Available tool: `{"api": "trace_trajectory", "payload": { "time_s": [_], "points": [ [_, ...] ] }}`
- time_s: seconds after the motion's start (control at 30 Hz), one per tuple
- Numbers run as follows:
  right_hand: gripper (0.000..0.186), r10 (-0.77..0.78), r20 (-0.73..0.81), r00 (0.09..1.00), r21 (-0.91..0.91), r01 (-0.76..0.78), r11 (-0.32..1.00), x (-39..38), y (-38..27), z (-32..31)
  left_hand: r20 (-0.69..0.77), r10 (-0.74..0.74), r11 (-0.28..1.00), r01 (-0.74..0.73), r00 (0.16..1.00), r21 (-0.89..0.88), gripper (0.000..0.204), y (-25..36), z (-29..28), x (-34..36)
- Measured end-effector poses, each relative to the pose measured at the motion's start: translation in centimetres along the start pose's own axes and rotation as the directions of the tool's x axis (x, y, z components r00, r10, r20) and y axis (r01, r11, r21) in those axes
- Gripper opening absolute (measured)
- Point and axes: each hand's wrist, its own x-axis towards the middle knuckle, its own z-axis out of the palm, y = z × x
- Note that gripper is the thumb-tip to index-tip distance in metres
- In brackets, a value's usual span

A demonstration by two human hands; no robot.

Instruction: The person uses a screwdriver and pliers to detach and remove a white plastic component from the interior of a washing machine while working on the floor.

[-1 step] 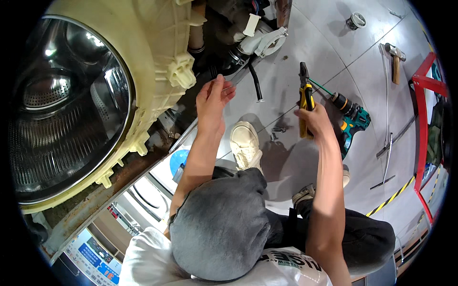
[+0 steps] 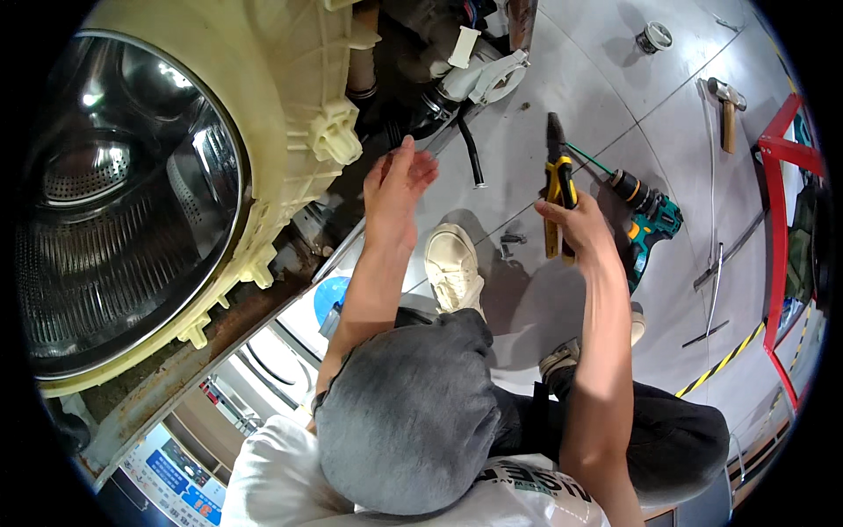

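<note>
Above the grey tiled floor [image 2: 584, 83], the right forearm [image 2: 606, 351] reaches almost straight ahead, and the right hand [image 2: 580, 227] grasps yellow-and-black pliers [image 2: 555, 153], fingers wrapped about the handles, the nose pointing away from the body. To the right of this hand, a teal drill [image 2: 654, 225] lies on the floor. The left forearm [image 2: 373, 281] slants forward and inward; the left hand [image 2: 393, 195] hangs in the air near a cream tub [image 2: 294, 88], its fingers released and loosely bent. Right of it, a black hose [image 2: 472, 151] sticks out over the tiles.
</note>
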Motion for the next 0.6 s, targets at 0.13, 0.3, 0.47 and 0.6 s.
{"api": "trace_trajectory", "payload": {
  "time_s": [0.13,0.3,0.47,0.6],
  "points": [
    [0.029,0.004,0.144,0.990,-0.130,0.015,0.991,-4.1,-3.9,1.8,0.033,-0.261,0.870,0.250,0.965,-0.425,0.043,-0.5,0.5,2.1],
    [0.035,-0.218,0.063,0.974,-0.556,0.216,0.802,-6.2,-7.0,4.4,0.207,-0.239,0.787,0.314,0.949,-0.531,0.051,0.2,0.9,3.2],
    [0.044,-0.219,0.062,0.974,-0.662,0.205,0.721,-6.2,-7.7,4.9,0.115,-0.291,0.799,0.308,0.950,-0.517,0.046,-0.1,1.0,4.5],
    [0.046,-0.146,0.040,0.988,-0.655,0.136,0.743,-6.6,-8.0,5.4,0.104,-0.334,0.788,0.338,0.937,-0.515,0.046,0.0,1.4,4.1]
  ]
}}
